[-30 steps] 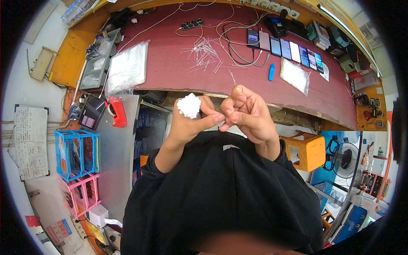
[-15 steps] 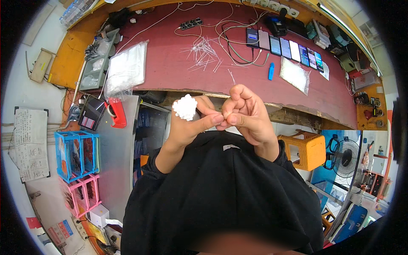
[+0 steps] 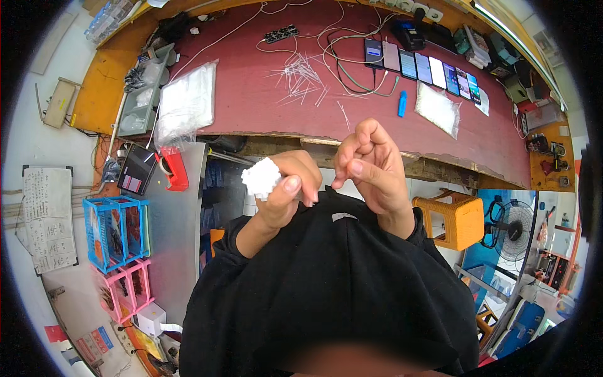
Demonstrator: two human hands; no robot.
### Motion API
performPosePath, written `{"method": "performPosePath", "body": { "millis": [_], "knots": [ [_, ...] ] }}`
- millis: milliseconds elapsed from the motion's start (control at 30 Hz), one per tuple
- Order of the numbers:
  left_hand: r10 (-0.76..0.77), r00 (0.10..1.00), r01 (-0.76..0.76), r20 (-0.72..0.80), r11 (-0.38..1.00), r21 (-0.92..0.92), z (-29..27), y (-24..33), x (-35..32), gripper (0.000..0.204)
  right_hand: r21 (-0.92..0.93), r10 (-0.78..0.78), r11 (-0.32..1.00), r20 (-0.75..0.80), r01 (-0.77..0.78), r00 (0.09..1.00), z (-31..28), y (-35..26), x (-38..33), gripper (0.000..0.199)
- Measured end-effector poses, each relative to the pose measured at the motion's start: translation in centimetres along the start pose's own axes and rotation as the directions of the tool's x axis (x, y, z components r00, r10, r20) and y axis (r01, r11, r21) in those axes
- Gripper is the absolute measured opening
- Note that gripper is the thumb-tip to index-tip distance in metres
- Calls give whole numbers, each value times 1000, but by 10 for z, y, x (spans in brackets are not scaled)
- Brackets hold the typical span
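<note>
My left hand (image 3: 290, 188) is raised close to my chest and grips a small white bundle of plastic ties (image 3: 261, 178), which sticks out past my thumb to the left. My right hand (image 3: 369, 164) hovers just to its right with the fingers curled and pinched together; what lies between the fingertips is too small to tell. The two hands are slightly apart. Both sit above my black sleeves, in front of the near edge of the dark red workbench (image 3: 251, 107). A loose scatter of thin white ties (image 3: 303, 78) lies on the bench beyond them.
On the bench lie a clear bag of white parts (image 3: 185, 103), another bag (image 3: 438, 108), a row of phones (image 3: 427, 68), cables and a blue marker (image 3: 402, 103). Blue (image 3: 116, 232) and pink crates (image 3: 129, 283) stand at the left, an orange stool (image 3: 455, 220) at the right.
My hands have drawn a little apart. The left hand with the white bundle has shifted slightly left and down, and the right hand's fingers have lifted off it.
</note>
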State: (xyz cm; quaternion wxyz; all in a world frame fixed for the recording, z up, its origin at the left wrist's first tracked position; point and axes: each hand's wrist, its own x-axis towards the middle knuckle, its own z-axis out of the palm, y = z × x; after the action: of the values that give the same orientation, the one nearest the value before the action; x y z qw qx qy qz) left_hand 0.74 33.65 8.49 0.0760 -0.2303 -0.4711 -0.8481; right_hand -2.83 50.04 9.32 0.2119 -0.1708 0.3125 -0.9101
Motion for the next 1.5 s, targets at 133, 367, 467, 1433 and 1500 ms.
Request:
{"method": "performPosePath", "body": {
  "millis": [133,367,467,1433,1500],
  "knots": [
    [442,843,-515,306,497,698,0,17,20,12,198,99,976,-44,-88,994,7,-7,-1,36],
    [360,667,-718,652,75,692,-11,46,26,27,323,212,914,141,-247,967,17,-15,-11,40],
    [337,626,-748,703,6,664,-15,44,28,32,363,235,891,148,-274,961,18,-14,-11,40],
    [282,937,-341,207,605,720,-9,31,17,10,208,191,959,17,-191,981,17,2,-10,20],
    [225,962,-268,157,659,703,-8,30,13,8,110,148,983,9,-148,989,21,-3,-10,15]
  ]
}}
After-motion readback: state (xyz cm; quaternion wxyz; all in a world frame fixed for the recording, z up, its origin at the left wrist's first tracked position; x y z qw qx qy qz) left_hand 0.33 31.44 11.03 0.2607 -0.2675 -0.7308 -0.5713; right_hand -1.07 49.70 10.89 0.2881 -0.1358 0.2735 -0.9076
